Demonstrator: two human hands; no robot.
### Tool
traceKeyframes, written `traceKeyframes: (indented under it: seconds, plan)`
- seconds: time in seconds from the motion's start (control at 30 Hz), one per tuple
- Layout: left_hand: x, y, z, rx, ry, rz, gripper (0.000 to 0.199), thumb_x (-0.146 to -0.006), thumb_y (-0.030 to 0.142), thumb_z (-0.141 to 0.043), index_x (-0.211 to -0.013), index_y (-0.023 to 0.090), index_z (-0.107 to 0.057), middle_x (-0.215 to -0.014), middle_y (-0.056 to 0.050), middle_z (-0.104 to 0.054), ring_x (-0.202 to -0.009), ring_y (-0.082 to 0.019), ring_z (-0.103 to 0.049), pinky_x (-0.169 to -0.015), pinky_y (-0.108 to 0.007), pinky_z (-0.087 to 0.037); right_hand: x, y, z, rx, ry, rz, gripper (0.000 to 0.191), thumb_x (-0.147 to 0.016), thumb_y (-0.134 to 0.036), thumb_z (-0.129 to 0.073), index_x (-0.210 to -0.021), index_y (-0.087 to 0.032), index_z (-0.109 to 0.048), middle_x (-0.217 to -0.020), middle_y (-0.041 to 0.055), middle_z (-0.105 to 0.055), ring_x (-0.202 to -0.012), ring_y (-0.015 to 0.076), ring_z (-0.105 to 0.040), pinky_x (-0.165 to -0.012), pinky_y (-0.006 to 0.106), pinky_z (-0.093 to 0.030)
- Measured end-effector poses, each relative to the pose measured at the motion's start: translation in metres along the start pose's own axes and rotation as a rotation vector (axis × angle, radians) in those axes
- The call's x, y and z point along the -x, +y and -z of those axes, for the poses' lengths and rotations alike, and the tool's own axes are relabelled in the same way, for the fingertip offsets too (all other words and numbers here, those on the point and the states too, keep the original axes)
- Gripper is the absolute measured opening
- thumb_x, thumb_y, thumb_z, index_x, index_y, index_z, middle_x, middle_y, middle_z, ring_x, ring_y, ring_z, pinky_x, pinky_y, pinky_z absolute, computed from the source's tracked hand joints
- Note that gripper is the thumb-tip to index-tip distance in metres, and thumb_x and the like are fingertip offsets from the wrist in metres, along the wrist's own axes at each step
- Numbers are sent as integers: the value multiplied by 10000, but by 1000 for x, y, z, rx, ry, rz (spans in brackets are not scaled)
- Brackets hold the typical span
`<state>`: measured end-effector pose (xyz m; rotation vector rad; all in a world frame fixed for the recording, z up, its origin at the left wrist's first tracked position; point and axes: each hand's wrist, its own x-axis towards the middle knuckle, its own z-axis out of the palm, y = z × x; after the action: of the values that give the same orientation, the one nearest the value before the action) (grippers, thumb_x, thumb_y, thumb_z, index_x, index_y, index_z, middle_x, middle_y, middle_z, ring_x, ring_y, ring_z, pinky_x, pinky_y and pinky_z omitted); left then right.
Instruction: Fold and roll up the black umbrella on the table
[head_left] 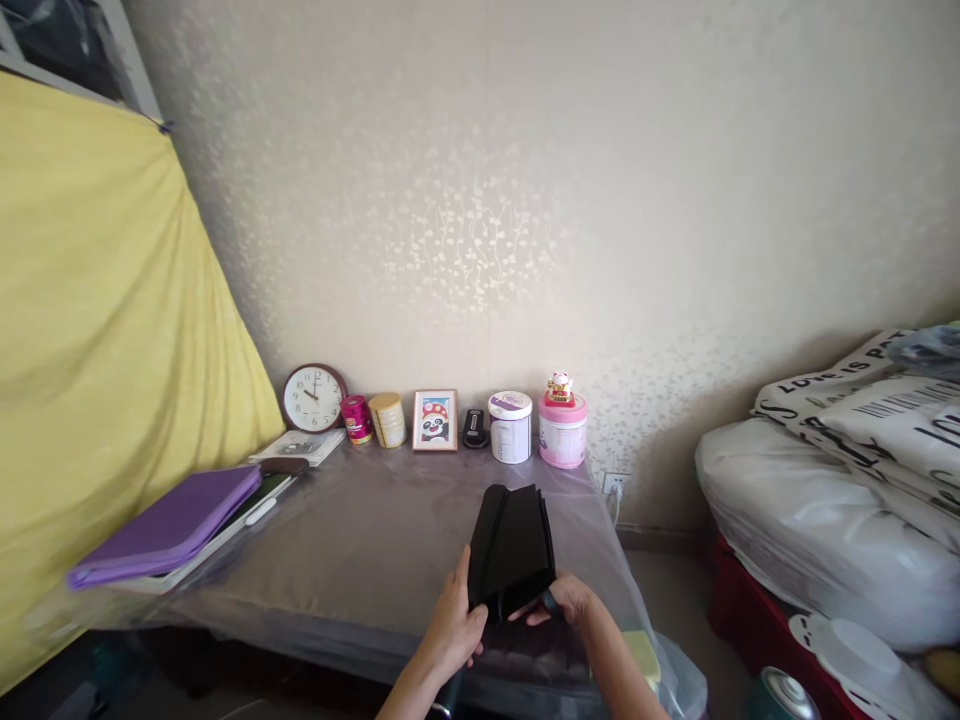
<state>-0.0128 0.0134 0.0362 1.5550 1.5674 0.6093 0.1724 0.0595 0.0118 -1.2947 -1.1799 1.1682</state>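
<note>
A black folded case (514,545) is held up over the near edge of the table, tilted slightly. My left hand (455,618) grips its lower left corner, thumb on the near side and fingers partly beneath. At its lower right, my right hand (559,598) has its fingers under the case, closed around that edge. A dark band shows by the fingers of my right hand. What lies inside or under the case is hidden.
On the plastic-covered table (360,530), a purple folder (172,515) lies left. Along the wall stand a clock (313,397), a picture frame (435,420), a white tub (511,428) and a pink tub (562,435) bearing a cat figurine (559,388). Bagged bedding (810,510) is right.
</note>
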Motion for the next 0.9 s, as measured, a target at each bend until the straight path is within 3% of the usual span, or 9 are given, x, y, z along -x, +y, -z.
traceKeyframes:
  seconds: [0.1, 0.2, 0.27, 0.37, 0.43, 0.47, 0.63, 0.8, 0.9]
  plan:
    - [0, 1, -1, -82, 12, -7, 723, -817, 157, -338, -1391, 287, 82, -1380, -207, -284, -435, -33, -527, -370, -198, -407, 7, -7, 15, -44, -243, -229, 135, -537, -262, -577, -652, -209, -624, -423, -18, -512, -365, 120, -485, -380, 226, -358]
    - [-2, 0, -2, -203, 48, -28, 735, -814, 149, -374, -1402, 262, 53, -1324, -186, -372, -574, -95, -598, -514, -240, -461, 6, -18, 42, -6, -264, -241, 185, -569, -237, -514, -709, -210, -632, -412, -52, -481, -331, 78, -395, -348, 193, -271]
    - [-3, 0, -2, -291, 77, -49, 756, -795, 135, -415, -1409, 226, 17, -1292, -171, -411, -778, -158, -622, -675, -266, -464, 2, -25, 61, 91, -193, -210, 186, -573, -238, -516, -709, -205, -638, -462, -38, -539, -348, 84, -419, -353, 192, -283]
    - [-3, 0, -2, -411, 102, -58, 774, -777, 138, -449, -1411, 197, -9, -1229, -154, -466, -912, -217, -593, -763, -291, -427, -1, -38, 76, 244, 110, -8, 114, -574, -238, -543, -626, -205, -639, -557, 5, -620, -484, 134, -550, -443, 224, -401]
    - [-2, 1, -2, -472, 108, -53, 773, -779, 151, -447, -1411, 192, -4, -1184, -148, -495, -889, -234, -598, -739, -302, -425, 2, -49, 72, 293, 192, 124, 130, -622, -294, -555, -641, -207, -649, -621, 19, -646, -571, 157, -592, -510, 245, -451]
    - [-1, 2, -2, -495, 111, -51, 775, -779, 156, -446, -1411, 190, 1, -1173, -148, -500, -881, -240, -601, -731, -308, -425, 5, -55, 66, 299, 169, 129, 179, -659, -350, -547, -673, -206, -652, -636, 19, -647, -569, 161, -595, -509, 254, -460]
    - [2, 5, -3, -561, 127, -36, 773, -774, 168, -448, -1411, 180, -11, -1254, -173, -446, -910, -251, -599, -741, -318, -424, 17, -74, 25, 324, 33, -6, 356, -697, -540, -538, -749, -200, -634, -545, 0, -576, -481, 170, -558, -367, 238, -402]
    - [2, 5, -4, -569, 132, -32, 746, -766, 156, -450, -1409, 160, -72, -1295, -175, -421, -996, -247, -568, -796, -307, -415, 6, -68, 14, 454, 168, 142, 239, -605, -420, -641, -574, -197, -563, -525, -13, -531, -535, 162, -524, -442, 242, -375]
    - [1, 4, -5, -563, 134, -24, 746, -763, 153, -455, -1408, 151, -82, -1348, -200, -352, -1016, -259, -562, -811, -319, -414, -1, -65, 12, 412, 100, 184, 222, -625, -370, -605, -527, -199, -502, -484, -40, -477, -522, 139, -485, -472, 240, -363]
